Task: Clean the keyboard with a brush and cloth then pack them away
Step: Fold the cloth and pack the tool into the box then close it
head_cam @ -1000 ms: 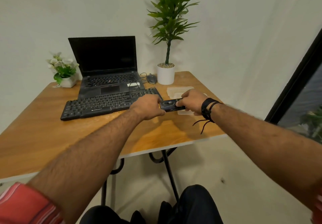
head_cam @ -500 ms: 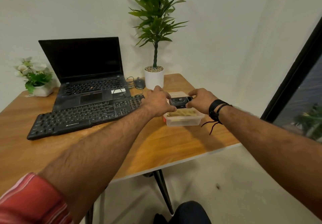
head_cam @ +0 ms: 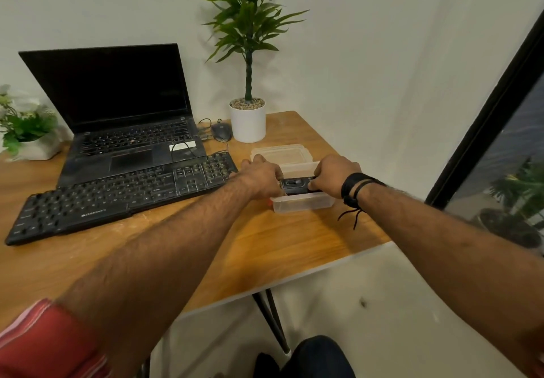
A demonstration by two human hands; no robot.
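I am seeing both hands holding a black brush over the clear plastic box. The left hand is gripping its left end, the right hand its right end. The lid is lying just behind the box. The keyboard is sitting left of the box, the laptop beyond it.

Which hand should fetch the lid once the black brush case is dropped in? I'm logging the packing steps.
Probably the left hand: it sits nearer the lid lying just behind the clear box. The right hand could steady the box. Both hands grip the brush case now.
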